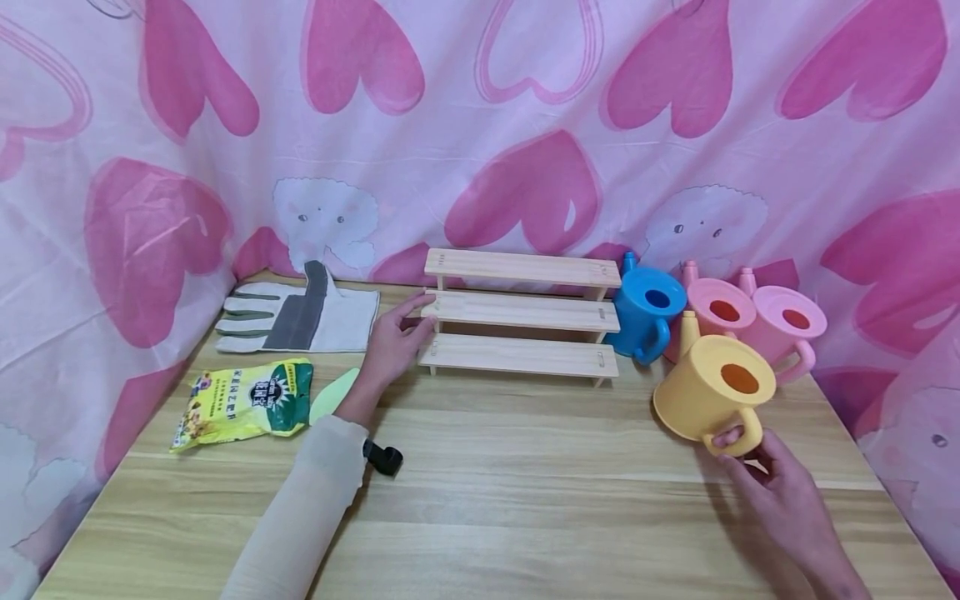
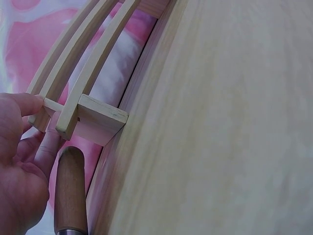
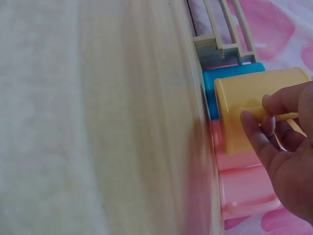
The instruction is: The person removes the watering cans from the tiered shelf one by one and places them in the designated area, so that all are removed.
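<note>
My left hand (image 1: 393, 342) grips the left end of a three-tier wooden stand (image 1: 525, 312), thumb and fingers around the edge of its tiers in the left wrist view. My right hand (image 1: 783, 492) holds a yellow watering can (image 1: 693, 387) by its handle, fingers hooked through the loop. The can is tilted slightly, above the table, with a shadow beneath. Behind it stand a blue watering can (image 1: 637, 321) beside the stand's right end and two pink watering cans (image 1: 776, 329), one partly hidden by the yellow can.
Left of the stand lie a white and grey work glove (image 1: 296, 321) and a yellow-green printed bag (image 1: 243, 402). A tool's light green blade (image 1: 333, 396) shows beside my left forearm; a wooden handle (image 2: 71, 188) appears below the left hand. A heart-printed curtain (image 1: 517, 192) borders the table.
</note>
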The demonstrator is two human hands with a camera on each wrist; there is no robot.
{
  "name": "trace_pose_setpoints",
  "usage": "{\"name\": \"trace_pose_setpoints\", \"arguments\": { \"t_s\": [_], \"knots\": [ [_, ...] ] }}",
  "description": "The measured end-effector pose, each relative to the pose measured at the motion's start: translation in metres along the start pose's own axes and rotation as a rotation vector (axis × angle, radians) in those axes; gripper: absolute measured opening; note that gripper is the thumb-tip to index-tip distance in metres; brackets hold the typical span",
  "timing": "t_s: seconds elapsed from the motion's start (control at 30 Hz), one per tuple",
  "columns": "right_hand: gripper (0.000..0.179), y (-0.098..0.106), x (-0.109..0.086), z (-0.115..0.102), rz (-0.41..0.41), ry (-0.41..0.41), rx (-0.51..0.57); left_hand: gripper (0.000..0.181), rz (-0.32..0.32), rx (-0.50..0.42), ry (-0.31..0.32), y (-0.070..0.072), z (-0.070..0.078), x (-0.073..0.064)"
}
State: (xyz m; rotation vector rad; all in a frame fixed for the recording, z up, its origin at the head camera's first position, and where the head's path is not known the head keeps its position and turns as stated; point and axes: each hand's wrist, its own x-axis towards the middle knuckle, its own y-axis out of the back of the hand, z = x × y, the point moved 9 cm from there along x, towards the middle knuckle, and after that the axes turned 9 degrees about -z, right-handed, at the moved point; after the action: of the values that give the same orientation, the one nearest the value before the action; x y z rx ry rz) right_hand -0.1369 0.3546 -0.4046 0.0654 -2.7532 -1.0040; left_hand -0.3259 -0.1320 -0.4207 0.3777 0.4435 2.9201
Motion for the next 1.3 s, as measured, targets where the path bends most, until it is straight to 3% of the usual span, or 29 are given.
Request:
{"name": "trace_pose_setpoints", "arguments": {
  "t_s": [0.2, 0.3, 0.53, 0.67, 0.87, 1.03, 1.27, 1.3],
  "knots": [
    [0.02, -0.005, -0.001, 0.011, -0.077, -0.152, -0.068, 0.038, 0.001, -0.015, 0.0, -0.002, 0.002, 0.0],
    [0.025, -0.007, 0.001, 0.011, -0.09, -0.151, -0.078, 0.037, 0.004, -0.027, 0.0, -0.003, 0.009, -0.002],
    [0.024, -0.011, 0.005, 0.012, -0.119, -0.169, -0.086, 0.036, -0.01, -0.028, 0.011, -0.003, 0.044, -0.013],
    [0.023, -0.01, 0.006, 0.012, -0.131, -0.163, -0.12, 0.036, -0.01, -0.029, 0.012, -0.002, 0.048, -0.014],
    [0.023, -0.01, 0.006, 0.01, -0.129, -0.129, -0.131, 0.037, -0.009, -0.017, 0.019, -0.003, 0.046, -0.013],
    [0.028, -0.01, 0.005, 0.013, -0.155, -0.171, -0.159, 0.037, -0.012, -0.005, 0.037, -0.004, 0.045, -0.013],
    [0.032, -0.002, 0.002, 0.006, -0.153, -0.132, -0.195, 0.038, -0.004, -0.041, 0.011, -0.005, 0.0, 0.0],
    [0.036, 0.002, 0.001, 0.003, -0.153, -0.124, -0.203, 0.037, -0.004, -0.038, 0.009, -0.005, 0.0, 0.001]
  ]
}}
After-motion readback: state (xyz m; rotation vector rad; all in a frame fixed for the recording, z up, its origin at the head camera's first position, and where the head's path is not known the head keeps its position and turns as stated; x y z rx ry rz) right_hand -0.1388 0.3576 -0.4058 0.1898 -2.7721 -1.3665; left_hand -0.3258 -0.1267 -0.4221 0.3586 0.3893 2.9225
